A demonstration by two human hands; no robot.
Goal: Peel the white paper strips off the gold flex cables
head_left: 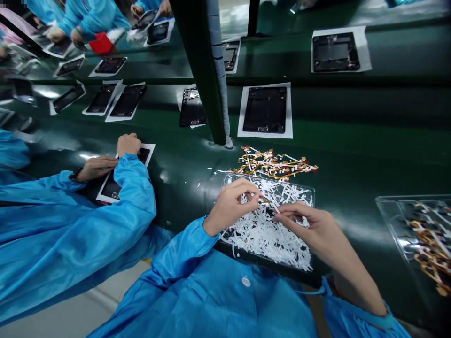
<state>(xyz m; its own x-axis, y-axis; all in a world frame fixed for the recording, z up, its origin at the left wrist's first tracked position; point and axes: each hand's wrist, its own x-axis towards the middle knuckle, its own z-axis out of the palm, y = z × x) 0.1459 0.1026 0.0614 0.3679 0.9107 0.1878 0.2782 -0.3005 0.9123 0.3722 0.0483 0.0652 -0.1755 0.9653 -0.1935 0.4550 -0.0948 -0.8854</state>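
Above a clear plastic tray (314, 193) heaped with white paper strips (268, 237), my two hands meet close together. My left hand (234, 204) pinches a small orange-brown flex cable (263, 200) between thumb and fingertips. Opposite it, the thumb and fingers of my right hand (310, 223) are closed on a narrow white strip (274, 206) that runs up toward the cable. Whether the strip is stuck to the cable I cannot tell. Just beyond the tray lies a loose pile of orange flex cables (271, 162) with white strips on them.
Another clear tray (394, 220) at the right holds more flex cables (431, 253). A dark post (207, 70) rises beyond the pile. Dark device panels (265, 110) on white sheets line the green bench (352, 159). At left, a co-worker's hands (128, 144) rest over another panel.
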